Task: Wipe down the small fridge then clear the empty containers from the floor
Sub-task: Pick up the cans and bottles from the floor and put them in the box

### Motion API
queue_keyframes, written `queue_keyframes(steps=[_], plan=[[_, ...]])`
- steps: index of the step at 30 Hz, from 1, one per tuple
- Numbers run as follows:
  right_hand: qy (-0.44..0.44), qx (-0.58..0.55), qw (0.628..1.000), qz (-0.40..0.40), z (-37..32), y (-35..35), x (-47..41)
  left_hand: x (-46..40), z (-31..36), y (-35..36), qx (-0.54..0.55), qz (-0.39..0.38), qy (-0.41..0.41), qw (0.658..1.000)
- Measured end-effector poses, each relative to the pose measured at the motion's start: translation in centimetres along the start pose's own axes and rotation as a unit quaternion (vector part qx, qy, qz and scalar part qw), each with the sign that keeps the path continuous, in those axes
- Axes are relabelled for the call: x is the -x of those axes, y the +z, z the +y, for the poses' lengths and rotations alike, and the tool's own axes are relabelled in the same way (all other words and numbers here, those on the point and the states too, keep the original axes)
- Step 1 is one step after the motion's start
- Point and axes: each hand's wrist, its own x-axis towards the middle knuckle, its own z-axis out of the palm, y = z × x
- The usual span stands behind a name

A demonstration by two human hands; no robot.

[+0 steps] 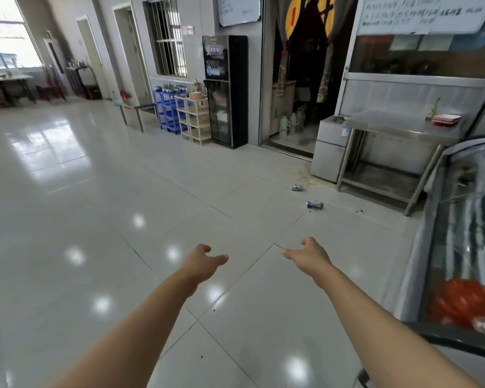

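Two cans [297,187], one fridge [328,152]

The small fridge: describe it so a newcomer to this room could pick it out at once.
Find the steel table against the right wall, under the glazed partition. The small fridge stands on the floor at that table's left end, just right of the dark doorway. It is a low, pale grey two-door box, unlike the tall black glass-fronted cabinet left of the doorway.
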Motion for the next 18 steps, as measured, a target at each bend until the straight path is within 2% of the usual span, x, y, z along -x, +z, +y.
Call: queue_keyframes(steps=[10, 18], plan=[[-0.002, 0.011, 1.0, 0.005, -8.6, 2.6, -17.8, -18.9, 6.6, -2.7, 0.016, -0.014, -0.003, 1.0], [0.044, -0.014, 0.997, 0.056, -15.4, 3.5, -33.7, -37.9, 14.9, -4.9, -0.009, -0.06, 0.026, 0.998]])
